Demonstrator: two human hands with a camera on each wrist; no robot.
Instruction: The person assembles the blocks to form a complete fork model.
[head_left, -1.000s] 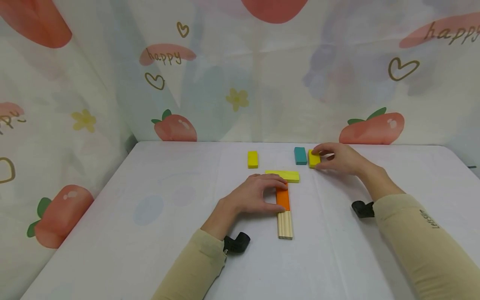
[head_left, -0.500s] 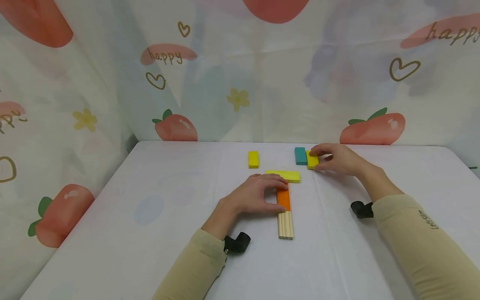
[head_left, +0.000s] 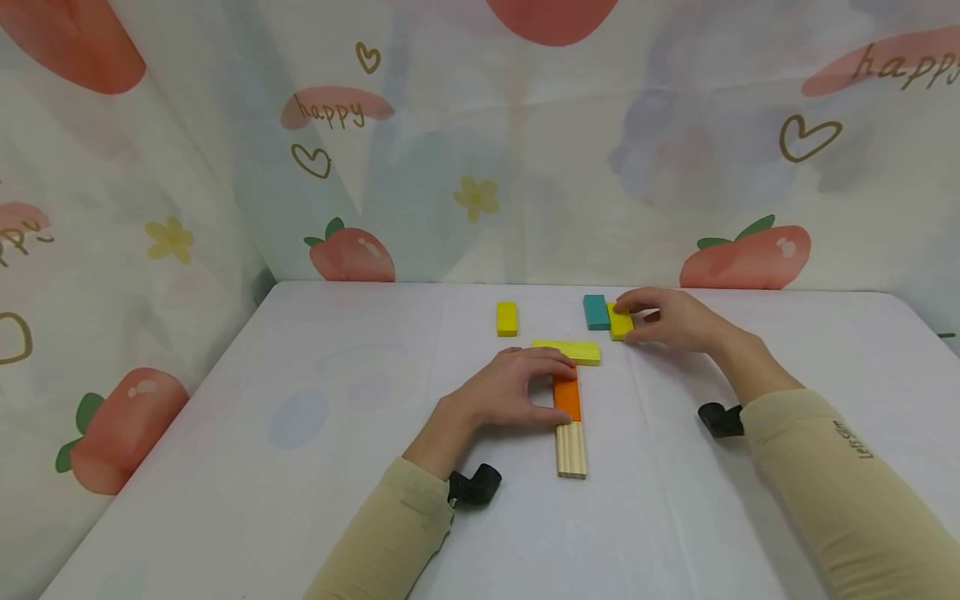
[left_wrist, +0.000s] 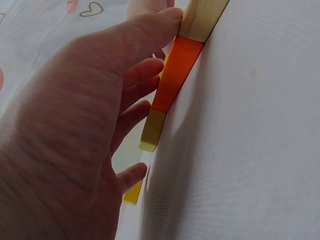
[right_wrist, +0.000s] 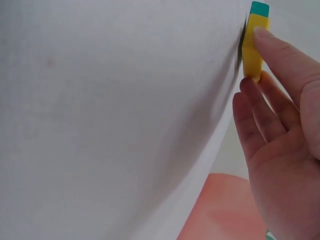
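In the head view, a row on the table runs from a plain wood block [head_left: 571, 450] through an orange block [head_left: 567, 397] to a crosswise yellow-green block [head_left: 581, 353]. My left hand [head_left: 506, 387] rests at the row's left side, thumb tip by the orange-wood seam and fingertips near the orange block's far end. Farther back, my right hand [head_left: 678, 321] pinches a yellow block [head_left: 620, 322] between thumb and fingers. That block lies against a teal block [head_left: 596, 312]. In the right wrist view, the thumb presses the yellow block [right_wrist: 254, 52], with fingertips at its end.
Another yellow block [head_left: 507, 319] lies alone at the back, left of the teal block. A white cloth covers the table [head_left: 337, 500]. Behind it hangs a printed curtain [head_left: 540, 167]. Black wrist cameras [head_left: 475, 486] stick out beside both sleeves.
My right hand has slid the yellow block left against the teal block, and the teal block has shifted slightly left with it. The left hand has stayed in place.
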